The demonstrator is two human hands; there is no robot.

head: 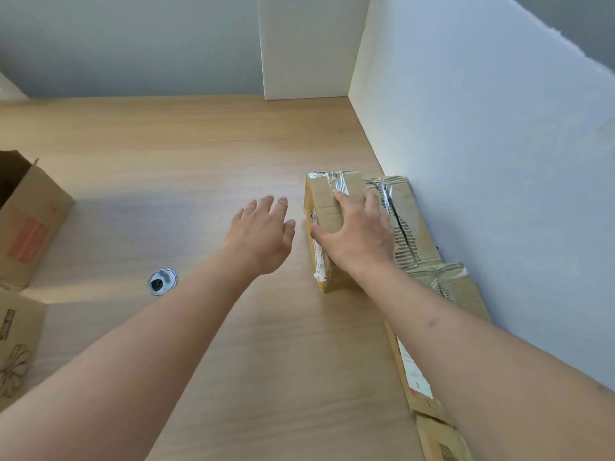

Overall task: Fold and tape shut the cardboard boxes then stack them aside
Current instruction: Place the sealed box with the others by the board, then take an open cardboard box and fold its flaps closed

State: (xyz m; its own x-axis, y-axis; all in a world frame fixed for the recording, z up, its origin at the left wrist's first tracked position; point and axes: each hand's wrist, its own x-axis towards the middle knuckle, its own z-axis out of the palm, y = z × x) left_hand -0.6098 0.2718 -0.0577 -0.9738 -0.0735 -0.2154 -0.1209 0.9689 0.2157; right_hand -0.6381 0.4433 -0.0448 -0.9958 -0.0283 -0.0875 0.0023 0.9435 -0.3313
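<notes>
A small taped cardboard box stands on the wooden table at the right, clear tape across its top. My right hand lies on top of it, fingers spread over the lid and thumb down its left side. Behind it, against the white wall, lies another taped box with torn, ribbed cardboard showing. A third taped box continues the row toward me, partly hidden by my right forearm. My left hand hovers open just left of the small box, holding nothing.
An untaped box with a red label sits at the left edge, flaps up. Below it a flat cardboard piece bears a flower print. A round metal grommet is set in the table. White wall panels close off the right side and back.
</notes>
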